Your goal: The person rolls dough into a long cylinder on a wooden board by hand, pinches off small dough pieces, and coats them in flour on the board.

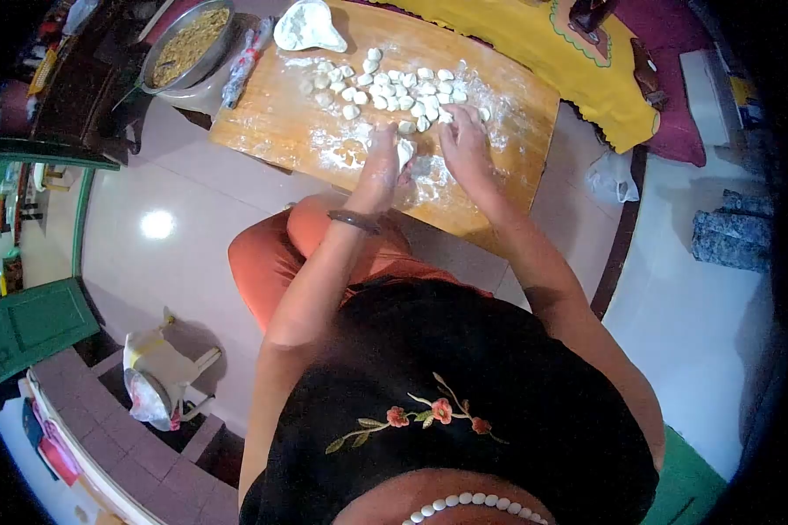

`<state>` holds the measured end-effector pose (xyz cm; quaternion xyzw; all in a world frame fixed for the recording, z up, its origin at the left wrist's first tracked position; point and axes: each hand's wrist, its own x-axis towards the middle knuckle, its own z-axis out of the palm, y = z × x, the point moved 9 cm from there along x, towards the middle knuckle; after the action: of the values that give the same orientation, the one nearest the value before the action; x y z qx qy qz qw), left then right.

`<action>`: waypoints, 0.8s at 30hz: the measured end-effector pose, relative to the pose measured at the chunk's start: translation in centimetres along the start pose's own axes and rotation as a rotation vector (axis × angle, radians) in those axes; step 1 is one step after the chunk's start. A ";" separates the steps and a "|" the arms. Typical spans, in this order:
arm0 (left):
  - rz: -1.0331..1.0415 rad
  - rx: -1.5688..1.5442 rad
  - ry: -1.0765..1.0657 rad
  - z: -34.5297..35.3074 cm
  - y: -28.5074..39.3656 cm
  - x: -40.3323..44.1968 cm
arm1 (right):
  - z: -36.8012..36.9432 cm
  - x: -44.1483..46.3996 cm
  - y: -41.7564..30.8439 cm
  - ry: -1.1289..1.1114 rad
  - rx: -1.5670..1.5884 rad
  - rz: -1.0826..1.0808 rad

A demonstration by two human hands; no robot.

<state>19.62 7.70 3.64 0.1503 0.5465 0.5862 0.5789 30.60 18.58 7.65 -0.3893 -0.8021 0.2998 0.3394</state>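
One dough piece (406, 154), long axis forward

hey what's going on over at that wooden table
A person is working with small, rounded white dough pieces spread on a flour-dusted light-brown wooden tabletop. The left hand is at a larger white dough lump; the right hand is at the pieces' near edge. A round metal bowl of brownish, crumbly mixture stands off the tabletop's left side.
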 end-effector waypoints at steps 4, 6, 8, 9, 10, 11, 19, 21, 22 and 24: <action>-0.054 0.012 -0.087 1.4 -0.8 -0.5 | 0.7 -2.4 -3.1 -0.128 0.197 -0.085; -0.028 0.011 -0.276 2.3 -1.4 -0.4 | 1.7 -3.6 -4.7 -0.266 0.320 -0.091; -0.089 0.044 -0.392 2.3 -2.3 -0.7 | 1.8 -4.2 -5.6 -0.315 0.253 -0.111; -0.089 0.024 -0.336 2.1 -1.8 -1.2 | 1.9 -4.3 -6.1 -0.343 0.221 -0.123; -0.090 0.003 -0.278 2.0 -1.2 -1.9 | 1.7 -4.3 -6.7 -0.369 0.213 -0.126; -0.091 -0.017 -0.221 1.7 -0.9 -2.3 | 1.8 -4.4 -7.2 -0.350 0.174 -0.202; -0.016 0.019 -0.258 0.6 -1.3 -2.0 | 1.1 -4.0 -7.8 -0.193 0.160 -0.160; 0.081 0.098 -0.212 0.5 -0.6 -2.0 | 1.3 -3.9 -6.4 -0.172 0.219 -0.075; 0.066 0.109 -0.171 0.8 -0.1 -2.6 | 1.5 -4.0 -5.6 -0.162 0.230 -0.056; 0.041 0.208 -0.200 1.0 -0.4 -2.3 | 0.7 -4.0 -6.3 -0.076 0.141 -0.109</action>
<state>21.27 6.08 4.70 0.2785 0.5407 0.5202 0.5996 29.28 11.84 10.68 -0.3083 -0.8114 0.3513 0.3511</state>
